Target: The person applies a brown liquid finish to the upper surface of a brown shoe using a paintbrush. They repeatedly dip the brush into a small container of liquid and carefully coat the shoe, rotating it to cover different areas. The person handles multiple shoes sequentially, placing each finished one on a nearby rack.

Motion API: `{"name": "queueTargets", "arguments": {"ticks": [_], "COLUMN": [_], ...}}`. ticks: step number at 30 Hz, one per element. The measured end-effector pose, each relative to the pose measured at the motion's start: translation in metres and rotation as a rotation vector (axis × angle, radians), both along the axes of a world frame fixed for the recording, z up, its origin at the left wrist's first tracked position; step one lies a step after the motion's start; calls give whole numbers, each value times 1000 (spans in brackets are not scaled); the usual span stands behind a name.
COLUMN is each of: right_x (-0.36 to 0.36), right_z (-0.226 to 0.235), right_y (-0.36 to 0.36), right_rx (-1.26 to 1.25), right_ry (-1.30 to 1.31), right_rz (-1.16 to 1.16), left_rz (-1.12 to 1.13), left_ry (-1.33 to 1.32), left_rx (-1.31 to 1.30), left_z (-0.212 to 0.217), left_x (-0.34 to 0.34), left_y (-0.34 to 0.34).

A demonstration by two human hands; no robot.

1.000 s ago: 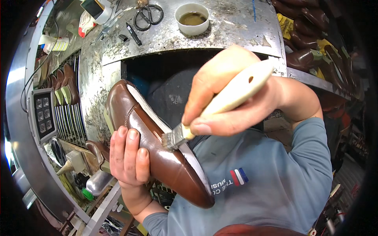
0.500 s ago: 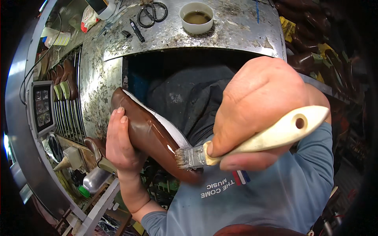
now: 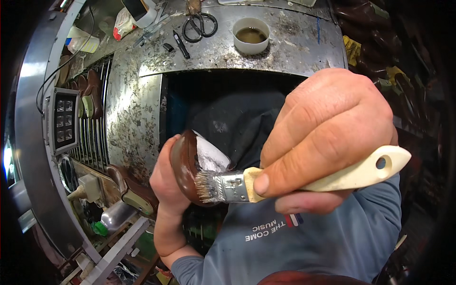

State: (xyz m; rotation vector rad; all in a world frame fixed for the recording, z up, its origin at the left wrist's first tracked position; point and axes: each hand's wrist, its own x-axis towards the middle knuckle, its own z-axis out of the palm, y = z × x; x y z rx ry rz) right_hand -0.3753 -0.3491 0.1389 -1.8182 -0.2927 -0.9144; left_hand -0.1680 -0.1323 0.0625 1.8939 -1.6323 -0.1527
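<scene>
Head view: left hand (image 3: 168, 183) is gripping the brown shoe (image 3: 186, 166), now turned end-on; right hand (image 3: 327, 137), clamping the brush (image 3: 237, 186), is dabbing its sole edge.

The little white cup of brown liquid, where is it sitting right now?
In the head view, the white cup stands at the top centre on the stained metal bench, just right of the black scissors, well beyond both hands.

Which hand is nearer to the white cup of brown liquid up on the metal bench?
Right. The right hand, gripping the brush, sits just below the cup; the left hand holds the brown shoe lower, farther left.
</scene>
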Motion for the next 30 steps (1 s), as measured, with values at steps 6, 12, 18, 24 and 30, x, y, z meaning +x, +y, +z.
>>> {"name": "queueTargets", "arguments": {"ticks": [6, 12, 18, 24, 30], "right_x": [15, 22, 30, 33, 32], "right_z": [-7, -1, -8, -19, -29], "right_y": [-4, -13, -16, -14, -10], "right_rx": [-89, -147, -188, -192, -178], "right_ry": [-173, -74, -77, -69, -15], "right_rz": [-32, -31, -72, -89, -59], "left_rz": [28, 47, -109, -46, -29], "left_ry": [540, 985, 1143, 1412, 1607], "left_rx": [165, 285, 389, 312, 230], "left_z": [14, 22, 17, 11, 8], "left_x": [-23, -30, -15, -10, -12], "left_y": [-3, -3, 7, 12, 10]}}
